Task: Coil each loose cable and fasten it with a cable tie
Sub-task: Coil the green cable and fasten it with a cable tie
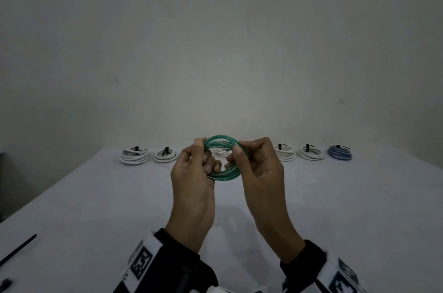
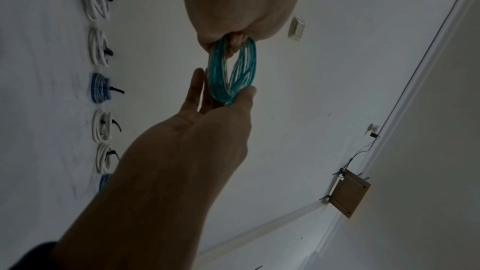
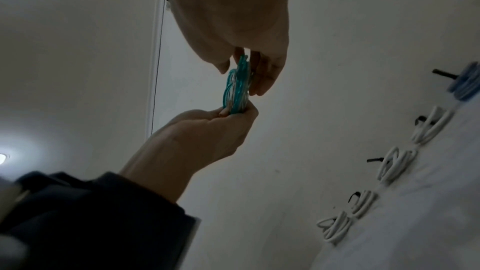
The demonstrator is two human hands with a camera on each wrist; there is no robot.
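A green translucent cable coil (image 1: 220, 138) is held upright in the air above the white table (image 1: 96, 208). My left hand (image 1: 205, 153) grips its left side, thumb on the upper arc and fingers curled through the ring. My right hand (image 1: 236, 156) pinches the right side between thumb and fingers. In the left wrist view the coil (image 2: 221, 81) hangs from my left hand (image 2: 233, 36), with the right hand (image 2: 223, 100) pinching its far end. The right wrist view shows the coil (image 3: 237, 91) edge-on between both hands. No tie is visible on this coil.
Along the table's far edge lies a row of tied coils: white ones (image 1: 134, 155) (image 1: 165, 156) (image 1: 285, 155) (image 1: 311, 154) and a blue one (image 1: 340, 152). Another white coil (image 1: 224, 151) shows through the green ring. Loose black cable ties (image 1: 18, 249) lie at the near left.
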